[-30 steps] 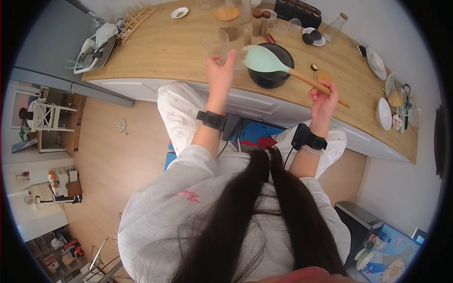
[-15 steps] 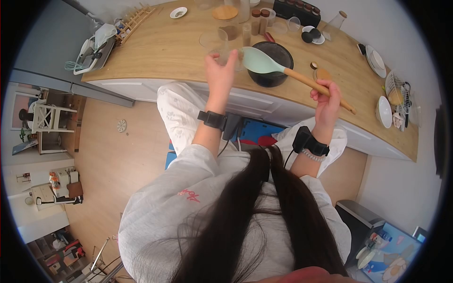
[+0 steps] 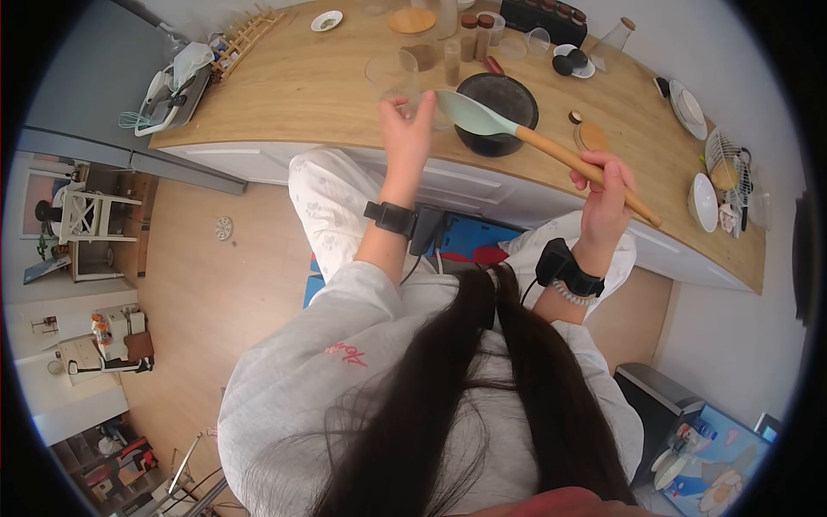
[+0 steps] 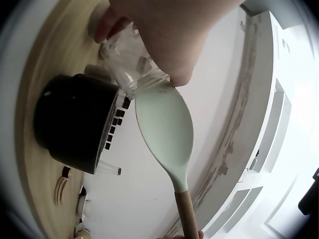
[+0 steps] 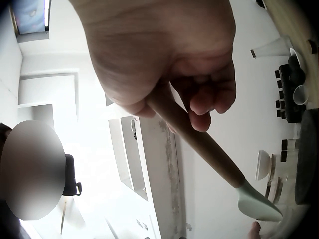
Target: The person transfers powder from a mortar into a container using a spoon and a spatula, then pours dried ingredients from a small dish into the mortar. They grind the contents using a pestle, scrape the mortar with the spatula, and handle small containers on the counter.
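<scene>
The left hand point(image 3: 408, 133) holds a clear container point(image 3: 392, 72) at the counter's front, beside the black pot point(image 3: 506, 96). In the left wrist view, its fingers curl round the clear container point(image 4: 130, 57). The right hand point(image 3: 606, 202) grips the wooden handle point(image 3: 556, 152) of a spoon whose pale green head point(image 3: 474, 115) slants over the pot's near left side. The spoon tip meets the container's rim by the left thumb, as the green head point(image 4: 167, 124) shows in the left wrist view. In the right wrist view, fingers wrap the brown handle point(image 5: 207, 152).
Behind the pot stand brown-capped jars point(image 3: 468, 41), a wooden-lidded jar point(image 3: 413, 26) and a black spice rack point(image 3: 543, 19). A round wooden lid point(image 3: 592, 136) lies right of the pot. Bowls point(image 3: 703, 203) and a wire basket point(image 3: 722, 159) sit far right; a dish tray point(image 3: 177, 108) is at left.
The right hand has moved a little right and toward the body, with the handle's end lower. The spoon's head has tilted and appears narrower. The left hand has barely moved, keeping the container.
</scene>
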{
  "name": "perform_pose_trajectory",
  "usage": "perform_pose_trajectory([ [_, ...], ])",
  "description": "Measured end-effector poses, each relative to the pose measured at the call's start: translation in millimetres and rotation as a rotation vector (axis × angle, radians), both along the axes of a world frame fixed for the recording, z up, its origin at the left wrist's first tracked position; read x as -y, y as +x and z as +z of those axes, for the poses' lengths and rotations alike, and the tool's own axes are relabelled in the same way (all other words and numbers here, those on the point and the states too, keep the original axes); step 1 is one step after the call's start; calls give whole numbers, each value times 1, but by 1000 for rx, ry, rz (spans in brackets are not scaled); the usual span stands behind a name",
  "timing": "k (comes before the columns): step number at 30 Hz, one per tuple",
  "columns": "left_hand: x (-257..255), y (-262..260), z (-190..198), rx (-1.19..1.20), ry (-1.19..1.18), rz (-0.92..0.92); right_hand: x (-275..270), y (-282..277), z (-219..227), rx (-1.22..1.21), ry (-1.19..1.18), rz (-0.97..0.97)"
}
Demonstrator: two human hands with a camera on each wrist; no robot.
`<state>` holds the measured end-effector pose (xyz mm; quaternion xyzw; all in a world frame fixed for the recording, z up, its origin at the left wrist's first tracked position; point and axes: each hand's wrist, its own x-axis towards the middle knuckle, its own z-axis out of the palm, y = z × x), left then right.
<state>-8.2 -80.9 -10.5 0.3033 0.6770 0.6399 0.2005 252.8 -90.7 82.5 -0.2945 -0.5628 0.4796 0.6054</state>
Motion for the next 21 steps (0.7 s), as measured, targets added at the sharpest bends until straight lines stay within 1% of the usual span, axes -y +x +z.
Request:
perform_pose_trajectory([
  [1, 0, 0, -1, 0, -1, 0, 1, 0, 0, -24, 4, 4],
  [3, -1, -1, -4, 24, 122, -29, 1, 2, -1, -36, 1, 1],
  [7, 2, -1, -4, 33, 157, -53, 0, 7, -1, -77, 14, 9],
  [9, 11, 8, 14, 146, 258, -123, 1, 9, -1, -78, 26, 16],
  [10, 10, 7, 12, 147, 257, -123, 1, 9, -1, -79, 41, 23],
  [12, 7, 4, 5, 54, 288, -109, 3, 9, 2, -84, 48, 7],
  [16, 6, 4, 1, 60, 343, -103, 3, 11, 1, -75, 87, -9],
  [18, 9, 5, 4, 115, 333, -76, 2, 11, 1, -88, 104, -1],
  [20, 10, 6, 5, 87, 320, -54, 1, 11, 0, -99, 123, 5],
  [21, 10, 7, 6, 60, 307, -33, 2, 9, 0, -47, 118, -11],
])
